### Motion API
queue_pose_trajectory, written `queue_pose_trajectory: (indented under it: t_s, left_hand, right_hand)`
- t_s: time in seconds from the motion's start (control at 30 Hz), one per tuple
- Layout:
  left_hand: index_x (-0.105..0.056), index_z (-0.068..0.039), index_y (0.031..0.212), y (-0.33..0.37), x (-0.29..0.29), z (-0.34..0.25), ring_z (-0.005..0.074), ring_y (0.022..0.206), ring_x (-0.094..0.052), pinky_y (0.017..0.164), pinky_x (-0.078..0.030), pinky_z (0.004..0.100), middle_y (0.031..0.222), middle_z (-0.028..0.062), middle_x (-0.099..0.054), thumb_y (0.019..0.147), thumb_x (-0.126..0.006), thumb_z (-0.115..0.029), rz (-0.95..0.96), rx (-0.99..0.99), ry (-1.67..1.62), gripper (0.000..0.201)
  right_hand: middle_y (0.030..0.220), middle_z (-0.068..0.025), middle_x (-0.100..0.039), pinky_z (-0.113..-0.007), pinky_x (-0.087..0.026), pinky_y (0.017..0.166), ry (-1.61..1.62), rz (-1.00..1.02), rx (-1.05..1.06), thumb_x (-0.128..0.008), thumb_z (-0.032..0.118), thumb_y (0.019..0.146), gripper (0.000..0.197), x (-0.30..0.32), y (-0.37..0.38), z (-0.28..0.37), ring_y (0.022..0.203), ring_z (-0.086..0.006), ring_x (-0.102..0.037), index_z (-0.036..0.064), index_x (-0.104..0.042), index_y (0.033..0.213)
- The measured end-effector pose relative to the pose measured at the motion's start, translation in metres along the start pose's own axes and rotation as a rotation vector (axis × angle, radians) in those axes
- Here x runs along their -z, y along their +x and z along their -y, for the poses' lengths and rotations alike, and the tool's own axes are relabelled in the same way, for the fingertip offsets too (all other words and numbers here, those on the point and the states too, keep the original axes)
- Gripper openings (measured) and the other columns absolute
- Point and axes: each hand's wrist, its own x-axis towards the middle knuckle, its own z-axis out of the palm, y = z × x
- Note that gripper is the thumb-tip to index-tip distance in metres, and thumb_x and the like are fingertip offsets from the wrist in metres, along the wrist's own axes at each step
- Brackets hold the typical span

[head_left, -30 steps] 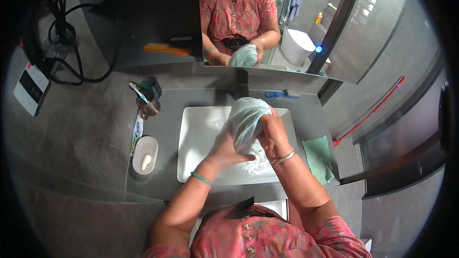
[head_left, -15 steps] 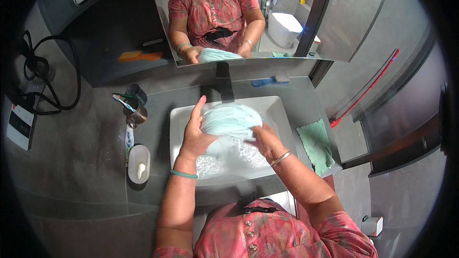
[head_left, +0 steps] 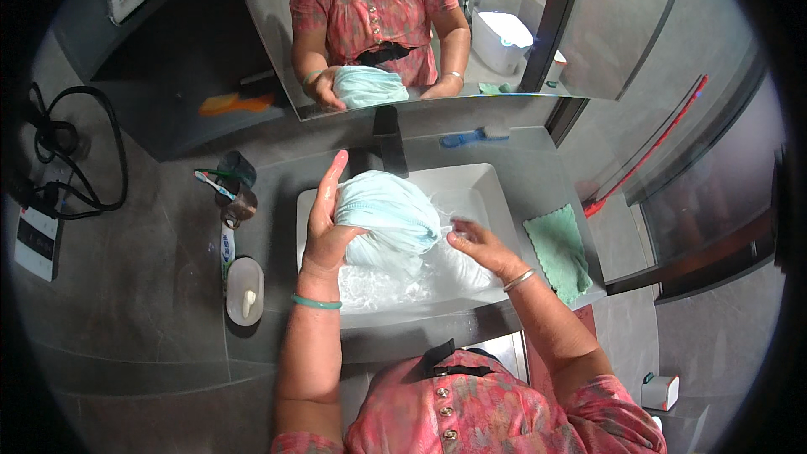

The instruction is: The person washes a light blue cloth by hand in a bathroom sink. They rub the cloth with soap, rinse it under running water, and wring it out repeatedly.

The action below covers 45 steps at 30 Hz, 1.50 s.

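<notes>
A wet, pale mint cloth (head_left: pixel 388 217), gathered into a rounded bundle, is held over the white sink (head_left: pixel 498 193). My left hand (head_left: pixel 324 231) grips its left side, with one finger stretched upward and others hidden by the fabric. To the bundle's right, my right hand (head_left: pixel 489 250) is apart from it, fingers spread with nothing between them. Rippling water (head_left: pixel 378 284) lies in the basin below. A whitish shape under my right hand cannot be made out clearly. The mirror (head_left: pixel 504 102) also shows the bundle resting on my left hand.
A black faucet (head_left: pixel 389 143) stands behind the sink, with a blue brush (head_left: pixel 472 138) to its right. A green cloth (head_left: pixel 558 254) lies on the counter's right. At left are a soap dish (head_left: pixel 245 290), a toothpaste tube (head_left: pixel 228 244) and a cup (head_left: pixel 242 203) with a toothbrush.
The cloth bundle has shifted left and turned in my left hand. My right hand, which was touching its right side, has come away to the right and opened.
</notes>
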Motion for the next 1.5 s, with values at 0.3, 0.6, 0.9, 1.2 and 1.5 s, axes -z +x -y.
queue_pose_trajectory:
  t_s: [0.3, 0.6, 0.9, 1.2, 1.5]
  left_hand:
    - [-0.033, 0.001, 0.156, 0.012, -0.031, 0.004, 0.0231, 0.145, -0.040, 0.118, -0.033, 0.0360, 0.161, 0.0150, -0.038, 0.071, -0.073, 0.006, 0.213, -0.089, 0.220, 0.094]
    - [-0.024, -0.001, 0.159, 0.018, -0.038, 0.053, 0.0119, 0.092, -0.062, 0.089, -0.050, 0.0269, 0.102, 0.0048, -0.064, 0.084, -0.064, -0.005, -0.079, 0.012, -0.106, 0.086]
    - [-0.031, -0.008, 0.159, 0.013, -0.021, 0.106, 0.0118, 0.103, -0.060, 0.097, -0.047, 0.0292, 0.111, 0.0040, -0.064, 0.095, -0.068, -0.023, -0.099, -0.018, -0.102, 0.075]
    - [-0.024, -0.016, 0.163, 0.015, -0.017, 0.133, 0.0139, 0.110, -0.057, 0.103, -0.044, 0.0306, 0.121, 0.0042, -0.060, 0.091, -0.075, -0.024, -0.106, 0.070, 0.332, 0.089]
    - [-0.049, 0.000, 0.146, -0.035, 0.008, 0.063, 0.0230, 0.123, -0.059, 0.103, -0.048, 0.0359, 0.138, 0.0133, -0.060, 0.091, -0.075, -0.016, 0.023, 0.427, 0.622, 0.062]
  right_hand:
    - [0.153, -0.0151, -0.039, -0.038, -0.028, 0.120, 0.195, 0.317, 0.539, -0.095, 0.056, 0.058, 0.136, -0.030, 0.016, 0.076, 0.143, -0.0262, -0.036, 0.0013, -0.023, 0.159]
    - [0.149, -0.0080, -0.044, -0.037, -0.031, 0.116, 0.404, 0.466, 0.404, -0.095, 0.048, 0.061, 0.119, -0.051, 0.022, 0.063, 0.138, -0.0216, -0.039, 0.0047, -0.035, 0.155]
    - [0.116, -0.0093, -0.069, -0.034, -0.050, 0.097, 0.078, 0.150, 0.354, -0.081, 0.021, 0.072, 0.057, -0.058, 0.040, 0.046, 0.108, -0.0203, -0.063, 0.0042, -0.065, 0.123]
    - [0.109, -0.0094, -0.071, -0.034, -0.053, 0.089, 0.174, 0.076, 0.139, -0.078, 0.018, 0.072, 0.046, -0.059, 0.068, 0.018, 0.099, -0.0194, -0.067, 0.0012, -0.068, 0.115]
    - [0.110, -0.0089, -0.069, -0.036, -0.055, 0.088, 0.802, -0.016, -0.001, -0.070, 0.011, 0.080, 0.049, -0.045, 0.045, -0.016, 0.099, -0.0219, -0.067, 0.0006, -0.061, 0.127]
